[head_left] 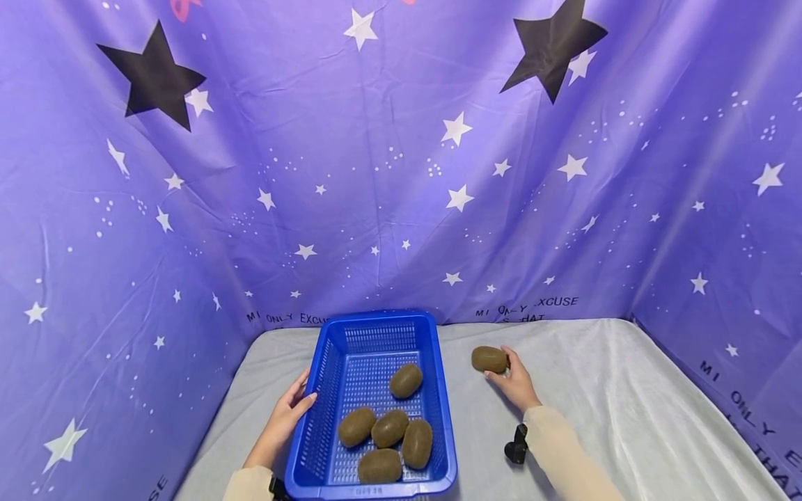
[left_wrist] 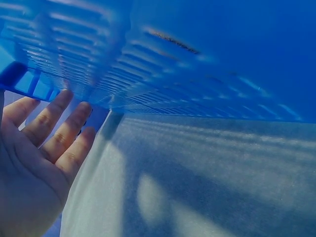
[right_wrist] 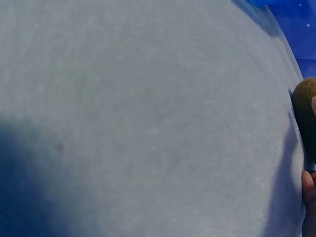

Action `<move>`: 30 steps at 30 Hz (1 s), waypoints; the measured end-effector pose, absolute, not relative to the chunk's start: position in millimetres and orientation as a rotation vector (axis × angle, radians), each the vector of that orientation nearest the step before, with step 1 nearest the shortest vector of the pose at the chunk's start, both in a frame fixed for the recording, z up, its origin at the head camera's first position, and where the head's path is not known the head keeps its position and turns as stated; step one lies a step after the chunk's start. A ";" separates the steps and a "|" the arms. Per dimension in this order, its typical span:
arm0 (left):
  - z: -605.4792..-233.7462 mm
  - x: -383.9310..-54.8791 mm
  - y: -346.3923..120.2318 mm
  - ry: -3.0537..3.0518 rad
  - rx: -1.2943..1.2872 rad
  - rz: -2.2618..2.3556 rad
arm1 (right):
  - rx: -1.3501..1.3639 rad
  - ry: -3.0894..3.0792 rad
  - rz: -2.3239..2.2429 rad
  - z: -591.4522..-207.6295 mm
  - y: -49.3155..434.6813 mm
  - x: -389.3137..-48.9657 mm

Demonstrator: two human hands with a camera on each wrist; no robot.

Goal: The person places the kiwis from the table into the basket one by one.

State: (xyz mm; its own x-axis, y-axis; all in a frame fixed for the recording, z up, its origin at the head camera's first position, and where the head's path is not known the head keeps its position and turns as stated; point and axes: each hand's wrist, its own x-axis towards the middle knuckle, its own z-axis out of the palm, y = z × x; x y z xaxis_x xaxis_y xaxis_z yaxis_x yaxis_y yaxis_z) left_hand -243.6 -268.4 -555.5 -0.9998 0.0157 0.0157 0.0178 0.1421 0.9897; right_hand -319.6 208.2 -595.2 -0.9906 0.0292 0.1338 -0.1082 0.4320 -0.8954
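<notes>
A blue plastic basket [head_left: 443, 417] with slotted walls holds several brown kiwifruits [head_left: 406, 380]. My left hand [head_left: 287, 417] holds the basket's left side, thumb at the rim. The left wrist view shows the fingers of this left hand [left_wrist: 54, 143] reaching up against the slotted blue wall [left_wrist: 173, 64]; the thumb is hidden there. To the right of the basket, my right hand [head_left: 515, 381] grips the right end of a single kiwifruit [head_left: 489, 359] between thumb and fingers. Only part of that kiwifruit [right_wrist: 306, 118] and some fingertips [right_wrist: 309, 182] show at the right wrist view's edge.
A pale grey cloth [head_left: 601, 376] covers the table. Purple star-patterned curtains [head_left: 388, 209] stand behind the table and at both sides. The basket lies left of the table's middle, close to the back curtain at its far end.
</notes>
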 end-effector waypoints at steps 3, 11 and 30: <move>-555.8 -243.9 -268.6 -2.380 -0.033 -2.048 | 0.067 -2.526 1.570 -595.5 206.4 -319.1; -555.5 -243.9 -267.8 -2.382 -0.037 -2.055 | 0.044 -2.425 1.480 -596.3 199.6 -313.7; -555.0 -244.7 -267.6 -2.404 0.007 -2.039 | 0.120 -2.058 1.764 -516.8 135.5 -272.3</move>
State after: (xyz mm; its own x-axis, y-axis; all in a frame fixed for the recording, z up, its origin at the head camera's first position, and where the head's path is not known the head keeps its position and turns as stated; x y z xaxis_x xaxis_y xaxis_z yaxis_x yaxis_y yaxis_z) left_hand -244.7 -267.6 -555.0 -0.9999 0.0034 -0.0112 -0.0105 0.1629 0.9866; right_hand -272.3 135.5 -516.8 -0.9060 0.2057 0.3699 -0.3341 0.1888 -0.9234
